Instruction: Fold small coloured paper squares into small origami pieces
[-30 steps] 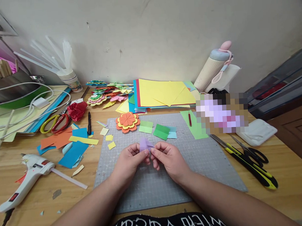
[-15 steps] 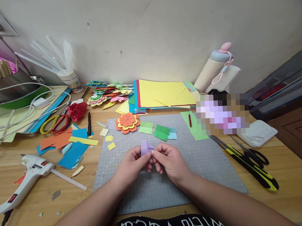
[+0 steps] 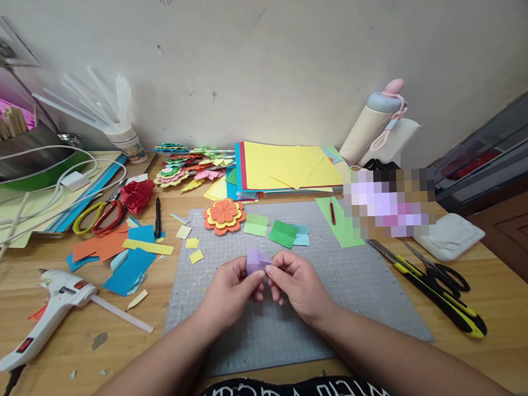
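Observation:
A small piece of purple paper point(image 3: 257, 259), partly folded, is pinched between my two hands above the grey cutting mat point(image 3: 339, 311). My left hand point(image 3: 233, 284) grips its lower left part with thumb and fingers. At its right corner, the thumb and forefinger of my right hand point(image 3: 296, 281) are closed on it. Just beyond lie creased paper pieces in light green point(image 3: 256, 224), dark green point(image 3: 283, 233) and light blue point(image 3: 301, 235). A layered orange and yellow paper flower point(image 3: 224, 215) rests at the mat's far left.
To the left lie a hot glue gun point(image 3: 54, 312), blue paper scraps point(image 3: 129, 274) and scissors point(image 3: 101, 217). A utility knife point(image 3: 429, 287) and black scissors point(image 3: 444, 275) lie right. Yellow sheets point(image 3: 288, 162), finished paper flowers point(image 3: 192, 166) and a bottle point(image 3: 372, 120) stand or lie near the wall.
The view has shifted slightly. The purple paper's top edge sits a little lower and more folded over toward the right; both hands keep hold of it.

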A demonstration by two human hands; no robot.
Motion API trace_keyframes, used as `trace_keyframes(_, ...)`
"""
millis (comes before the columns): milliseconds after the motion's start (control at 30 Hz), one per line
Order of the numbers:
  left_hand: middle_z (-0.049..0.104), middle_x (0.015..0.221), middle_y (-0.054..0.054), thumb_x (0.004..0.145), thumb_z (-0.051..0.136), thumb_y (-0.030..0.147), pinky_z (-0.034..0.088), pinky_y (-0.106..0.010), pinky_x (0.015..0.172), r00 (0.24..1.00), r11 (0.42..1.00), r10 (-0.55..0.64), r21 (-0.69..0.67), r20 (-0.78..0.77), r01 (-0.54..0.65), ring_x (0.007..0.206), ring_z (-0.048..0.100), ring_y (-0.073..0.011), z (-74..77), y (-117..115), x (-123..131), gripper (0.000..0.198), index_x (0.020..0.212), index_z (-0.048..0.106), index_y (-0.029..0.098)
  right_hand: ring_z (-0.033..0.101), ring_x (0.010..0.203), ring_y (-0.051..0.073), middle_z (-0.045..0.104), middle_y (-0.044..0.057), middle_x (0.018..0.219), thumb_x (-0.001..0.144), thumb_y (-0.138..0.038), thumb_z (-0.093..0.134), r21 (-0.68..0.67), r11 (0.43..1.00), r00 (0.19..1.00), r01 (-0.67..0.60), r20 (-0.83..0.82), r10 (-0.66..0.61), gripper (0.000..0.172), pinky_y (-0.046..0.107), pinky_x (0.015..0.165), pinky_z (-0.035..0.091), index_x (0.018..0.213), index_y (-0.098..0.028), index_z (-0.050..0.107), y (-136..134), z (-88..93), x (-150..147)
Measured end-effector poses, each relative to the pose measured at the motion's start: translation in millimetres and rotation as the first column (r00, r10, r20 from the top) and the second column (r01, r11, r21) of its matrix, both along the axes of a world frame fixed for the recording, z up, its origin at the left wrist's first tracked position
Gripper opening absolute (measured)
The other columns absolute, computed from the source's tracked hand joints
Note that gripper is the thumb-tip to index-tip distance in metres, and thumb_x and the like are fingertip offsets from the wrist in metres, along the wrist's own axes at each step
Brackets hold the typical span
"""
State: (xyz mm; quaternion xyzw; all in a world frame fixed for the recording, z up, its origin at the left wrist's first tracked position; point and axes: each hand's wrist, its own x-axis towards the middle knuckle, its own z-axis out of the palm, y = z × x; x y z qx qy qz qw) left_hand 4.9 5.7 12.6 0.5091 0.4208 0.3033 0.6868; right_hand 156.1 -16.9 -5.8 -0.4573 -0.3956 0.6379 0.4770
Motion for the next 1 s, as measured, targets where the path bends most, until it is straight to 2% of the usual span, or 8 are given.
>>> trace_keyframes(100, 0.06, 0.057, 0.0, 0.076, 0.068, 0.034, 0.041, -0.024, 0.053, 1.0, 1.0, 0.001, -0.02, 0.016, 0.0, 0.051, 0.054, -0.0103, -1.2, 3.0, -1.7, 0.025, 0.067, 0.057, 0.013, 0.049, 0.041, 0.007, 0.053, -0.007, 0.052, 0.077, -0.039, 0.065, 0.006, 0.999, 0.999, -0.033, 0.01, 0.033, 0.029, 0.018, 0.04, 0.039, 0.069, -0.019, 0.045, 1.6, 1.3, 0.6)
trace_keyframes(300, 0.058, 0.059, 0.003, 0.076, 0.068, 0.037, 0.038, -0.021, 0.053, 0.985, 0.99, 0.129, -0.072, 0.111, -0.122, 0.051, 0.05, -0.0079, -6.2, 5.2, -2.7, 0.027, 0.072, 0.051, 0.016, 0.047, 0.041, 0.006, 0.053, -0.006, 0.053, 0.08, -0.036, 0.062, -0.005, 0.992, 0.992, -0.123, 0.011, 0.123, 0.027, 0.018, 0.039, 0.038, 0.069, -0.019, 0.044, 0.4, 1.6, 0.2)
trace_keyframes(467, 0.052, 0.052, 0.005, 0.074, 0.07, 0.033, 0.031, -0.02, 0.048, 0.973, 0.984, 0.149, -0.124, 0.178, -0.128, 0.046, 0.043, -0.0059, -5.6, 6.5, -2.8, 0.026, 0.071, 0.051, 0.016, 0.055, 0.053, 0.009, 0.056, -0.004, 0.082, 0.083, -0.036, 0.061, 0.107, 0.994, 0.991, 0.03, -0.134, -0.016, 0.025, 0.02, 0.041, 0.042, 0.097, -0.026, 0.044, 4.7, 2.0, 5.0)
trace_keyframes(533, 0.052, 0.054, 0.004, 0.073, 0.07, 0.033, 0.03, -0.02, 0.048, 0.97, 0.984, 0.14, -0.138, 0.2, -0.114, 0.047, 0.042, -0.0058, -6.2, 7.3, -3.1, 0.025, 0.071, 0.053, 0.014, 0.057, 0.06, 0.01, 0.057, -0.003, 0.085, 0.082, -0.034, 0.064, 0.146, 0.989, 0.995, -0.013, -0.092, 0.026, 0.027, 0.021, 0.046, 0.044, 0.102, -0.025, 0.047, 7.4, 3.6, 7.0)
trace_keyframes(633, 0.055, 0.062, 0.003, 0.073, 0.071, 0.034, 0.033, -0.019, 0.05, 0.963, 0.981, 0.157, -0.15, 0.221, -0.126, 0.051, 0.044, -0.0061, -7.9, 8.3, -3.3, 0.025, 0.078, 0.057, 0.014, 0.054, 0.059, 0.01, 0.056, -0.003, 0.068, 0.081, -0.033, 0.065, 0.125, 0.986, 0.993, -0.114, 0.023, 0.112, 0.018, 0.022, 0.051, 0.043, 0.086, -0.02, 0.054, 8.8, 5.2, 7.9)
trace_keyframes(700, 0.054, 0.062, 0.003, 0.074, 0.07, 0.038, 0.036, -0.02, 0.052, 0.962, 0.979, 0.158, -0.161, 0.225, -0.123, 0.053, 0.046, -0.0072, -8.3, 8.3, -3.0, 0.027, 0.078, 0.057, 0.015, 0.052, 0.055, 0.01, 0.055, -0.004, 0.061, 0.079, -0.035, 0.066, 0.108, 0.991, 0.996, -0.078, 0.06, 0.072, 0.02, 0.023, 0.05, 0.043, 0.078, -0.019, 0.053, 8.0, 5.2, 7.3)
trace_keyframes(800, 0.055, 0.059, 0.002, 0.074, 0.069, 0.041, 0.039, -0.023, 0.052, 0.973, 0.981, 0.126, -0.171, 0.193, -0.093, 0.051, 0.048, -0.0088, -7.0, 7.2, -2.3, 0.03, 0.068, 0.056, 0.014, 0.053, 0.054, 0.01, 0.055, -0.004, 0.062, 0.078, -0.035, 0.068, 0.116, 0.993, 0.996, 0.002, 0.084, -0.012, 0.021, 0.024, 0.051, 0.043, 0.077, -0.02, 0.053, 6.1, 4.6, 5.7)
trace_keyframes(1000, 0.054, 0.046, 0.004, 0.071, 0.072, 0.033, 0.035, -0.021, 0.05, 0.984, 0.982, 0.164, -0.103, 0.068, -0.157, 0.044, 0.047, -0.0081, -4.2, 4.6, -1.3, 0.026, 0.063, 0.054, 0.016, 0.052, 0.057, 0.011, 0.053, -0.003, 0.066, 0.079, -0.031, 0.066, 0.2, 0.98, 0.984, 0.012, 0.174, -0.047, 0.016, 0.025, 0.054, 0.043, 0.075, -0.02, 0.055, 2.8, 2.0, 2.1)
